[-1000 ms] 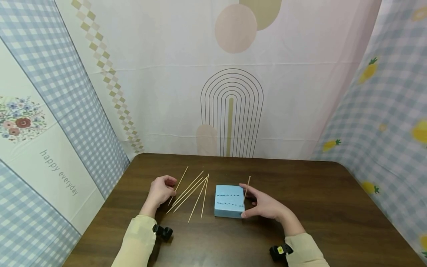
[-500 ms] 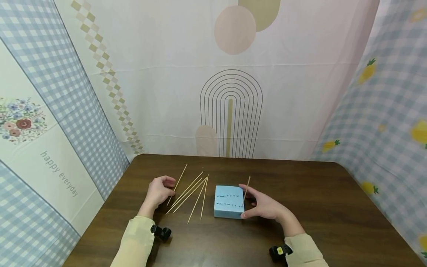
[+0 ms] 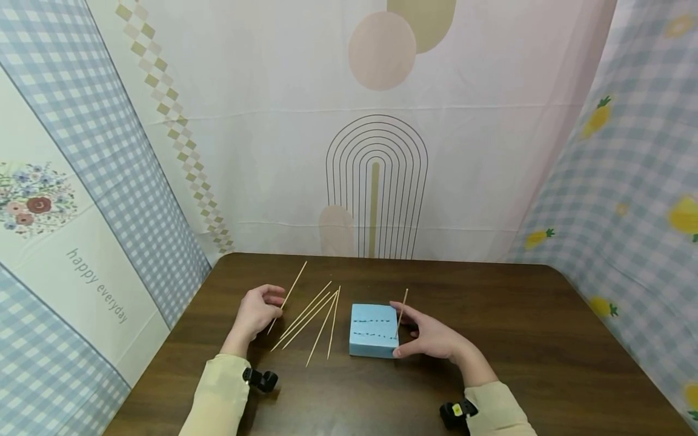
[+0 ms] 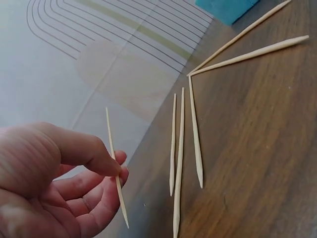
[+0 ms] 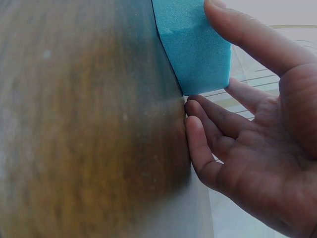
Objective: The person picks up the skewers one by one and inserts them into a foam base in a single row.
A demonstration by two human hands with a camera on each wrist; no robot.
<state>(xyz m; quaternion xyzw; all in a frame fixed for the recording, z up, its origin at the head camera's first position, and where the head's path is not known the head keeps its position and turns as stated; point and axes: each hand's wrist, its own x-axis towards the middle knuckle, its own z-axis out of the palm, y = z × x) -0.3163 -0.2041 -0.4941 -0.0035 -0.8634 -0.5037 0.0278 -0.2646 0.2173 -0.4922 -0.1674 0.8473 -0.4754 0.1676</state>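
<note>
1. My left hand (image 3: 259,312) is over the left part of the dark wooden surface (image 3: 512,327). Thumb and fingertips are clamped on a thin stick (image 4: 122,196), held at a slant, its upper tip pointing toward the far edge. I cannot tell whether its lower tip touches the surface.
2. Five loose sticks (image 4: 195,131) lie fanned just beside that hand, between the surface's left edge and the block, several converging toward the far edge.
3. The blue block (image 3: 372,330) sits roughly midway between the left and right edges of the surface. Two rows of dark marks (image 3: 372,333) cross its top.
4. My right hand (image 3: 431,336) grips the block's right side: thumb at its near right corner, forefinger at its far right corner.
5. An upright stick (image 3: 402,313), slightly tilted, stands at the block's right edge, between that thumb and forefinger.
</note>
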